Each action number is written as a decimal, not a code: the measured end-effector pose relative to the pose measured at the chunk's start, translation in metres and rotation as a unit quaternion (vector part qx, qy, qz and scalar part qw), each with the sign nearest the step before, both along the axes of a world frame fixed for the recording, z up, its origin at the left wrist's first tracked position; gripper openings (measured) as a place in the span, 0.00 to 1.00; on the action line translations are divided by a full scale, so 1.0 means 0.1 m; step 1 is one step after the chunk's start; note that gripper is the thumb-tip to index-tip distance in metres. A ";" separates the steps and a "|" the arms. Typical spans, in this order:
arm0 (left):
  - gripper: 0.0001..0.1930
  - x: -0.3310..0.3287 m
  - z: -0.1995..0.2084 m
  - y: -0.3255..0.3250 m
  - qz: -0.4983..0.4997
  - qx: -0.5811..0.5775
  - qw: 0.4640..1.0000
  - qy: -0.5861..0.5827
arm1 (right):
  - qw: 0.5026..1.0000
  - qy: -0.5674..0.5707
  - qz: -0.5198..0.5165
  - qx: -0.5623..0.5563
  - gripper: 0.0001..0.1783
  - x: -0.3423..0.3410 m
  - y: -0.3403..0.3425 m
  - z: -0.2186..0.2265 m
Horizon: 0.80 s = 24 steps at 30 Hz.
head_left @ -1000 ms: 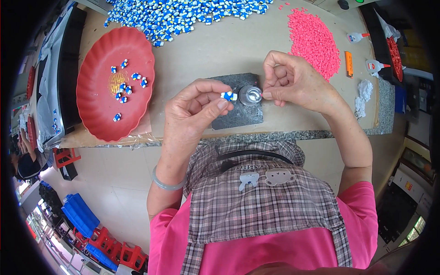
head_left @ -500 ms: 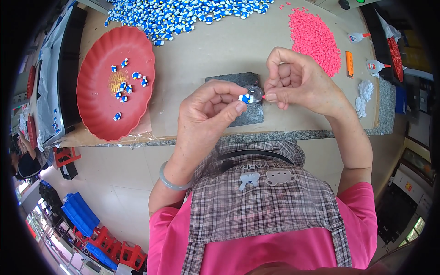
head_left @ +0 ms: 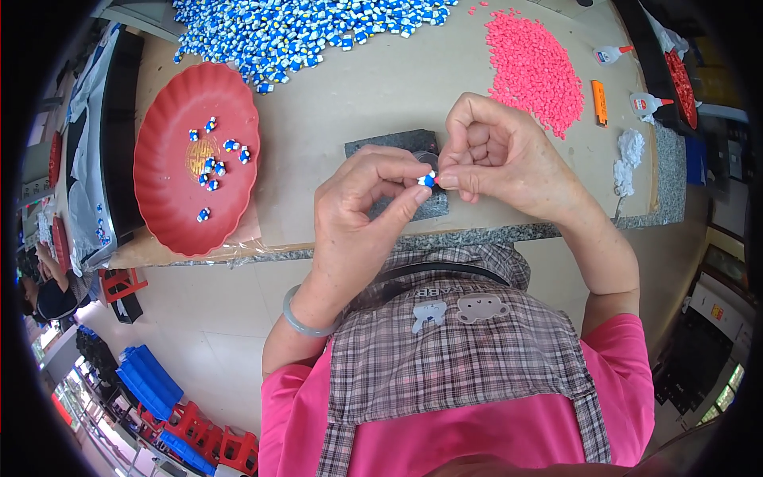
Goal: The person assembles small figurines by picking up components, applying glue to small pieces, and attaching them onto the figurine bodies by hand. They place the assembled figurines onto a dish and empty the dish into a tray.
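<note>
Between thumb and forefinger, my left hand [head_left: 362, 191] pinches a small blue-and-white figurine [head_left: 427, 180]. My right hand [head_left: 497, 159] is closed in a pinch on a tiny pink piece [head_left: 437, 180], which meets the right side of the figurine. Beneath both hands lies a dark stone block [head_left: 397, 143]. On it a small clear round dish [head_left: 427, 159] shows partly behind the fingers. Beyond the right hand spreads a heap of pink pieces [head_left: 532, 67]. Many more blue-and-white figurines [head_left: 310, 36] are piled at the far side of the table.
A red scalloped tray [head_left: 155, 159] with several figurines stands on the left. At the right are two white glue bottles [head_left: 608, 55], an orange cutter [head_left: 599, 103] and crumpled white tissue [head_left: 628, 163]. The granite table edge [head_left: 509, 235] runs close in front of me.
My hands have come together. The pink piece, held apart from the figurine before, now meets it. The hands have shifted slightly nearer, covering more of the clear dish. The view has tilted a little.
</note>
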<state>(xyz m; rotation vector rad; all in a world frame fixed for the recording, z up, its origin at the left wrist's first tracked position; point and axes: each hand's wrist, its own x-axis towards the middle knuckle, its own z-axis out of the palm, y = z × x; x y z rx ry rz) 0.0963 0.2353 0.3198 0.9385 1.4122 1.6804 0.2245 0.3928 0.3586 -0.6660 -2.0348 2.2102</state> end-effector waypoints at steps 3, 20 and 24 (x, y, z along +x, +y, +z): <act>0.10 0.03 0.01 0.02 0.018 -0.004 0.997 0.076 | 1.000 -0.018 -0.008 0.010 0.14 0.01 -0.01 0.04; 0.16 -0.52 0.01 0.20 0.077 -0.063 0.979 -0.177 | 0.824 -0.045 -0.154 0.543 0.05 0.65 0.71 -0.52; 0.18 -0.69 -0.20 0.38 0.037 -0.085 0.979 -0.184 | 0.825 -0.020 -0.128 0.550 0.05 0.57 0.62 -0.54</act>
